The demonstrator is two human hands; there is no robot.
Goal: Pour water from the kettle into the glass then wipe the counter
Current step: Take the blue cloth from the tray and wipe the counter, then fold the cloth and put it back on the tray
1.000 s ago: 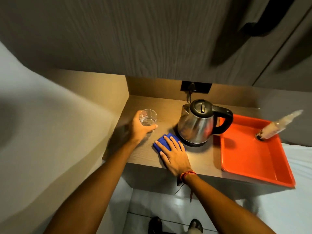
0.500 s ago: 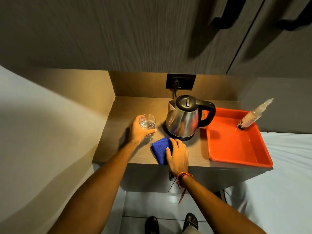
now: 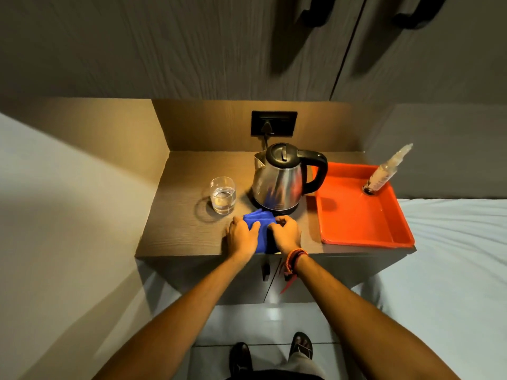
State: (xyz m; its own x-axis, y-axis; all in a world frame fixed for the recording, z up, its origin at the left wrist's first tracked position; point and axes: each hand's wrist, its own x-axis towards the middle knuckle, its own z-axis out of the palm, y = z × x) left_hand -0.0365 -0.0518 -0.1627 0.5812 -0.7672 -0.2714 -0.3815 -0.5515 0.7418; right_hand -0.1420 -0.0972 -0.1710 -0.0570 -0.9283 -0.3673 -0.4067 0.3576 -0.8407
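The cloth (image 3: 260, 229) is gripped at the counter's (image 3: 181, 237) front edge by the left hand (image 3: 241, 237) and right hand (image 3: 286, 234), probably bunched for wiping. The filled glass (image 3: 222, 195) is set clear, beside the kettle (image 3: 279, 182).

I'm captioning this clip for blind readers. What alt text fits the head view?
Both hands, left hand and right hand, gather a blue cloth on a wooden counter, in front of a steel kettle. A glass partly filled with water stands left; an orange tray holds a bottle.
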